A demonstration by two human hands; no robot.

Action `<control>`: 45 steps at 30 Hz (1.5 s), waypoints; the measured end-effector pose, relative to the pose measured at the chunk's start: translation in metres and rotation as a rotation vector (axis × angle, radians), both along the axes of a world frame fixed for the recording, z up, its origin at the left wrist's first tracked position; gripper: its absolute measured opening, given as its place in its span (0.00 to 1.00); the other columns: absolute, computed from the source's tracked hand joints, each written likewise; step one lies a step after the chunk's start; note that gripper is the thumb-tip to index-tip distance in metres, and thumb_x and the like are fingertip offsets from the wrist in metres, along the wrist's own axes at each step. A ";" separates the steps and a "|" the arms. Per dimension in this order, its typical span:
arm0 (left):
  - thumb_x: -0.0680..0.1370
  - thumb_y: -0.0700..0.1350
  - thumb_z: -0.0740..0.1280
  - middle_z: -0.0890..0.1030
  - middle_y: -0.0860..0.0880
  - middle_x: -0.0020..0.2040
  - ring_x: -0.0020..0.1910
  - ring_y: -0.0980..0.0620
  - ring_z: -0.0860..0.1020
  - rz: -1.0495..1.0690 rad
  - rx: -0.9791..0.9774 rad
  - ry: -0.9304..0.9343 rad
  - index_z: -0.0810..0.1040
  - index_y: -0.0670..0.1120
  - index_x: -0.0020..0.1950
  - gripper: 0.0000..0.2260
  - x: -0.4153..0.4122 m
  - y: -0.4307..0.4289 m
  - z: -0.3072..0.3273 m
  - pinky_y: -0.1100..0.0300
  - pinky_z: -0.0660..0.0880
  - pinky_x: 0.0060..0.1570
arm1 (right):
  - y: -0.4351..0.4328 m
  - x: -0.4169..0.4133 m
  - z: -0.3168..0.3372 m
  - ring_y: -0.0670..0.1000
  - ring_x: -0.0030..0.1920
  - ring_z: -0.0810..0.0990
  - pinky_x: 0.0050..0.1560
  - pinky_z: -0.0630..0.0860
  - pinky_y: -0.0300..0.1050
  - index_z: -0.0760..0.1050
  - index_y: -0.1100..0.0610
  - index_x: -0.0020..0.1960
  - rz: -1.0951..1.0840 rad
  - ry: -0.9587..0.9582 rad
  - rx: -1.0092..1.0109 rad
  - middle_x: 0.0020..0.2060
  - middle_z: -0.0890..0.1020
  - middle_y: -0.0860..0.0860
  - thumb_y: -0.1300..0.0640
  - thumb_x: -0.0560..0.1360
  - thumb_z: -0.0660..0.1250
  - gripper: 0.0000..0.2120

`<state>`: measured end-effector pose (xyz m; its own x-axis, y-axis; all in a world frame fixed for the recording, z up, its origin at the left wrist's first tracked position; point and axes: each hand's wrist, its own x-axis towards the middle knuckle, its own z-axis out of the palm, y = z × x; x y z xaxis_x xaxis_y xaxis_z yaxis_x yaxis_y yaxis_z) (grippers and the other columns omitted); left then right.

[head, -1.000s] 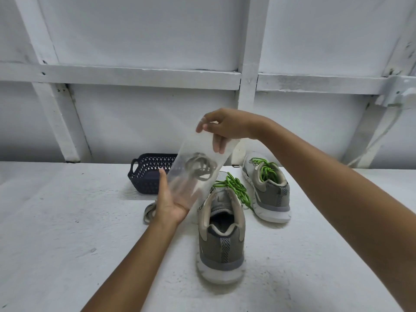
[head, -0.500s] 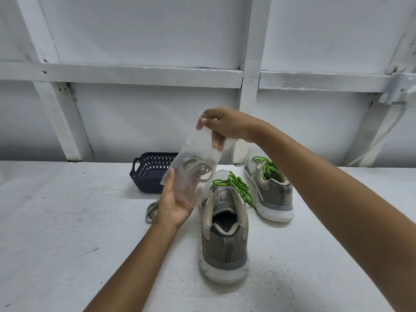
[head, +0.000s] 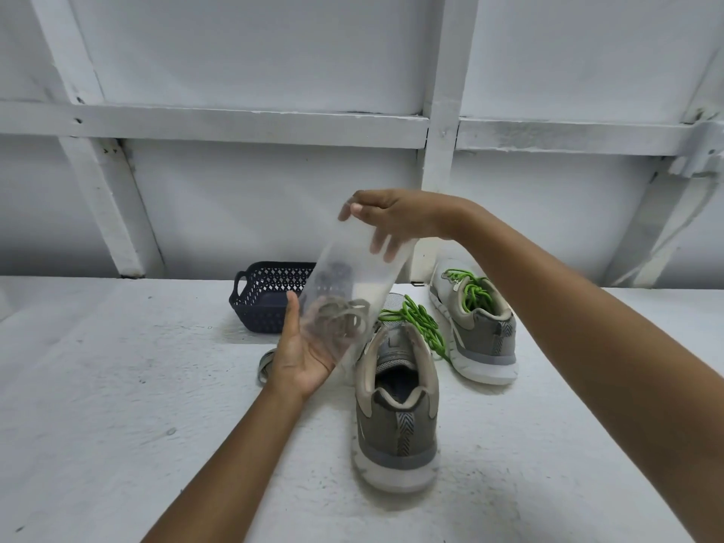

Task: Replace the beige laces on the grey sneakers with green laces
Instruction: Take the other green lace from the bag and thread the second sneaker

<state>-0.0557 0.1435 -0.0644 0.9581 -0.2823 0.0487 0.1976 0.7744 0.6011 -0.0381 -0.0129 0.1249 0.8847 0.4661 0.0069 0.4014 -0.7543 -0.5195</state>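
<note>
A clear plastic bag [head: 358, 268] hangs above the table with a coiled beige lace [head: 341, 315] in its lower part. My right hand [head: 395, 219] pinches the bag's top edge. My left hand [head: 303, 352] lies palm up under the bag's bottom, fingers behind the plastic. Two grey sneakers stand on the table: the near one [head: 395, 417] with its heel toward me, the far one [head: 478, 331] to its right. Both carry green laces [head: 421, 319], loose over the near shoe's tongue. Another beige lace [head: 265, 366] peeks out from under my left hand.
A dark blue perforated basket [head: 266, 295] sits behind my left hand, near the wall. The white table [head: 117, 386] meets a white panelled wall with beams [head: 438, 150] at the back.
My right hand has raised the bag's top slightly and the bag now hangs longer and straighter. The left hand stays under its bottom.
</note>
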 end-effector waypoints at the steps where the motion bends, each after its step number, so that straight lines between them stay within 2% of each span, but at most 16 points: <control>1: 0.74 0.61 0.58 0.83 0.40 0.47 0.42 0.45 0.84 -0.009 -0.007 -0.001 0.84 0.45 0.44 0.23 0.000 0.000 0.000 0.53 0.82 0.38 | 0.000 0.000 0.000 0.52 0.40 0.83 0.48 0.76 0.52 0.72 0.47 0.59 -0.010 -0.016 0.002 0.44 0.82 0.53 0.46 0.82 0.50 0.15; 6: 0.56 0.47 0.82 0.84 0.40 0.44 0.40 0.46 0.84 0.004 -0.023 0.011 0.83 0.40 0.44 0.21 0.000 0.003 0.002 0.55 0.82 0.37 | 0.002 0.006 -0.005 0.46 0.36 0.78 0.43 0.75 0.43 0.79 0.59 0.50 -0.092 -0.175 0.154 0.36 0.81 0.49 0.47 0.82 0.53 0.20; 8: 0.60 0.45 0.77 0.84 0.41 0.39 0.35 0.47 0.84 0.025 -0.051 0.011 0.84 0.41 0.36 0.10 -0.002 0.005 0.005 0.57 0.81 0.33 | 0.001 0.015 -0.010 0.45 0.34 0.76 0.38 0.71 0.40 0.80 0.61 0.43 -0.166 -0.307 0.302 0.35 0.80 0.49 0.47 0.82 0.54 0.23; 10: 0.65 0.47 0.71 0.84 0.42 0.37 0.34 0.49 0.84 0.063 -0.056 0.031 0.84 0.43 0.32 0.08 -0.002 0.012 0.007 0.58 0.81 0.33 | -0.005 0.023 -0.015 0.44 0.31 0.75 0.32 0.69 0.35 0.78 0.57 0.38 -0.294 -0.365 0.515 0.32 0.79 0.49 0.50 0.81 0.54 0.21; 12: 0.61 0.47 0.77 0.85 0.43 0.40 0.37 0.48 0.84 0.096 -0.065 0.032 0.85 0.45 0.35 0.08 -0.002 0.023 0.010 0.56 0.81 0.39 | -0.009 0.030 -0.026 0.46 0.29 0.74 0.28 0.68 0.36 0.74 0.56 0.35 -0.407 -0.286 0.592 0.31 0.78 0.50 0.54 0.80 0.55 0.18; 15: 0.52 0.48 0.83 0.84 0.44 0.45 0.41 0.48 0.84 0.184 -0.021 -0.003 0.85 0.47 0.40 0.20 0.001 0.042 0.010 0.54 0.81 0.41 | -0.003 0.032 -0.056 0.48 0.30 0.74 0.28 0.68 0.35 0.79 0.61 0.40 -0.351 -0.112 0.168 0.31 0.78 0.53 0.60 0.78 0.58 0.14; 17: 0.67 0.49 0.75 0.84 0.44 0.46 0.40 0.48 0.84 0.210 -0.039 0.033 0.85 0.47 0.41 0.07 -0.001 0.054 0.014 0.56 0.81 0.35 | 0.014 0.026 -0.074 0.48 0.35 0.76 0.30 0.69 0.33 0.81 0.62 0.48 -0.156 -0.096 -0.101 0.39 0.83 0.55 0.59 0.77 0.61 0.11; 19: 0.79 0.49 0.63 0.84 0.44 0.46 0.40 0.48 0.84 0.245 -0.077 0.062 0.83 0.46 0.41 0.13 0.001 0.065 0.014 0.57 0.81 0.33 | 0.039 0.018 -0.089 0.49 0.41 0.77 0.37 0.71 0.38 0.82 0.61 0.52 0.054 -0.092 -0.263 0.47 0.84 0.54 0.58 0.76 0.63 0.11; 22: 0.80 0.49 0.60 0.84 0.46 0.42 0.38 0.50 0.84 0.289 -0.103 0.076 0.83 0.47 0.36 0.19 -0.002 0.077 0.017 0.58 0.81 0.33 | 0.079 0.014 -0.113 0.55 0.45 0.79 0.48 0.74 0.45 0.81 0.62 0.51 0.267 -0.077 -0.479 0.47 0.83 0.55 0.52 0.76 0.65 0.14; 25: 0.79 0.49 0.61 0.84 0.46 0.43 0.39 0.51 0.84 0.329 -0.086 0.089 0.84 0.47 0.36 0.17 -0.003 0.085 0.016 0.59 0.81 0.34 | 0.104 0.012 -0.133 0.57 0.45 0.76 0.47 0.74 0.47 0.76 0.64 0.53 0.315 -0.019 -0.604 0.46 0.80 0.56 0.42 0.74 0.66 0.24; 31: 0.74 0.47 0.69 0.78 0.43 0.62 0.49 0.49 0.83 0.242 -0.149 0.087 0.81 0.46 0.46 0.05 -0.003 0.099 0.011 0.58 0.81 0.38 | 0.122 -0.001 -0.151 0.54 0.40 0.72 0.39 0.68 0.43 0.76 0.65 0.56 0.310 -0.074 -0.695 0.44 0.76 0.55 0.46 0.76 0.65 0.21; 35: 0.51 0.44 0.85 0.77 0.46 0.63 0.51 0.50 0.82 0.255 -0.151 0.081 0.81 0.46 0.50 0.29 0.005 0.103 0.003 0.57 0.81 0.42 | 0.120 -0.005 -0.149 0.53 0.33 0.70 0.29 0.68 0.42 0.75 0.67 0.51 0.290 -0.129 -0.673 0.42 0.75 0.58 0.67 0.76 0.60 0.07; 38: 0.54 0.44 0.84 0.80 0.45 0.56 0.47 0.50 0.83 0.259 -0.163 0.098 0.81 0.46 0.48 0.25 0.006 0.095 0.005 0.58 0.81 0.38 | 0.116 -0.004 -0.148 0.50 0.27 0.66 0.24 0.63 0.40 0.68 0.65 0.35 0.278 -0.108 -0.664 0.29 0.68 0.54 0.70 0.74 0.61 0.09; 41: 0.70 0.44 0.73 0.82 0.44 0.51 0.42 0.49 0.84 0.255 -0.173 0.113 0.81 0.45 0.45 0.06 0.003 0.088 0.008 0.59 0.80 0.33 | 0.103 -0.003 -0.131 0.51 0.28 0.71 0.28 0.70 0.42 0.75 0.68 0.37 0.193 -0.037 -0.500 0.27 0.73 0.55 0.64 0.75 0.64 0.10; 42: 0.67 0.44 0.76 0.82 0.44 0.51 0.43 0.49 0.83 0.243 -0.173 0.096 0.82 0.45 0.43 0.08 0.004 0.087 0.008 0.59 0.80 0.33 | 0.095 -0.002 -0.122 0.51 0.29 0.73 0.32 0.74 0.43 0.79 0.68 0.41 0.160 -0.016 -0.423 0.29 0.77 0.56 0.61 0.75 0.65 0.11; 45: 0.52 0.45 0.84 0.80 0.45 0.59 0.52 0.49 0.81 0.228 -0.140 0.084 0.81 0.47 0.49 0.28 0.007 0.085 0.006 0.59 0.80 0.37 | 0.061 0.002 -0.092 0.49 0.35 0.77 0.43 0.78 0.45 0.82 0.66 0.48 0.045 0.029 -0.209 0.39 0.84 0.59 0.61 0.74 0.67 0.09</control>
<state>-0.0491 0.2288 -0.0589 0.9984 -0.0549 -0.0104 0.0533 0.8788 0.4742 -0.0363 0.0485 0.0331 0.8614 0.4936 -0.1197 0.4240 -0.8286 -0.3655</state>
